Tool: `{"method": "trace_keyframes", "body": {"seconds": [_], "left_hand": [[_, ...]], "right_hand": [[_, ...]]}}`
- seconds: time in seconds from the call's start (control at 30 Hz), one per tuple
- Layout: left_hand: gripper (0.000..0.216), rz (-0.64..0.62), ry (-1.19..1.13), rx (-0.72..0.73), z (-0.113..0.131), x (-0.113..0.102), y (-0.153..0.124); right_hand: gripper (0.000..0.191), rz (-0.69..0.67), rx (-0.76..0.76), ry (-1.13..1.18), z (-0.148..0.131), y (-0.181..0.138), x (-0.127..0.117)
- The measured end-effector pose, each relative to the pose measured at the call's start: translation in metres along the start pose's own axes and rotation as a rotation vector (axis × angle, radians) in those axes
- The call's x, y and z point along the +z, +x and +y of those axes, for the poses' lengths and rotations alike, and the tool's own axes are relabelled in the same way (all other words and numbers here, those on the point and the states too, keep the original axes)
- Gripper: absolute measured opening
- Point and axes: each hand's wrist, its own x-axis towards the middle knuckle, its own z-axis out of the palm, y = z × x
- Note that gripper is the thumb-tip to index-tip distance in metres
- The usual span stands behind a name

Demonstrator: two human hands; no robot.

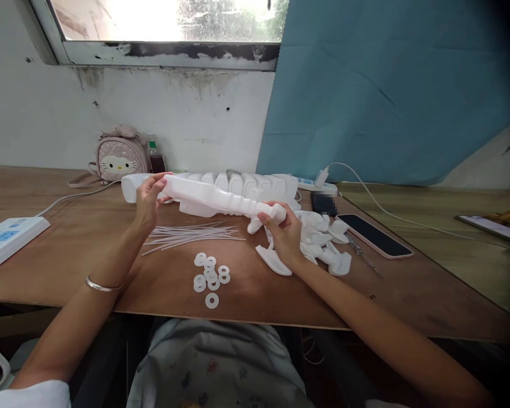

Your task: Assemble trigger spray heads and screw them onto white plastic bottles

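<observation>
A long white plastic piece, broad at the left and ribbed toward a knobbed right end, is held level above the table. My left hand grips its broad end, and my right hand is closed around the knobbed end. Behind it lies a row of similar white plastic pieces, partly hidden. Below are thin white strips in a loose bundle and several flat white rings. Small curved white plastic parts are heaped beside my right hand.
A pink backpack and a green-capped bottle stand by the wall. White power strips sit at left and back, with cables. A phone, a thin metal tool and a dark object lie at right on the brown table.
</observation>
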Motion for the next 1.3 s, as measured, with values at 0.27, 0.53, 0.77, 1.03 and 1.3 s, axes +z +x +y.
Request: {"method": "trace_keyframes", "body": {"seconds": [0.27, 0.53, 0.77, 1.03, 1.3], "left_hand": [[0.032, 0.066, -0.084, -0.141, -0.005, -0.001, 0.003], [0.034, -0.137, -0.296, -0.283, 0.001, -0.002, -0.001], [0.036, -0.137, -0.27, -0.284, 0.003, -0.003, -0.002], [0.025, -0.015, -0.31, -0.209, 0.002, -0.005, 0.006], [0.022, -0.004, -0.237, -0.195, 0.005, -0.001, 0.001]], "right_hand": [[0.029, -0.104, -0.62, -0.251, 0.0, -0.01, -0.002], [0.029, -0.059, 0.11, -0.054, -0.007, -0.011, 0.003], [0.038, -0.199, 0.364, 0.31, -0.009, -0.006, 0.006], [0.053, -0.401, -0.066, 0.213, -0.013, -0.006, -0.001], [0.034, -0.263, -0.147, -0.215, -0.008, 0.0, -0.004]]}}
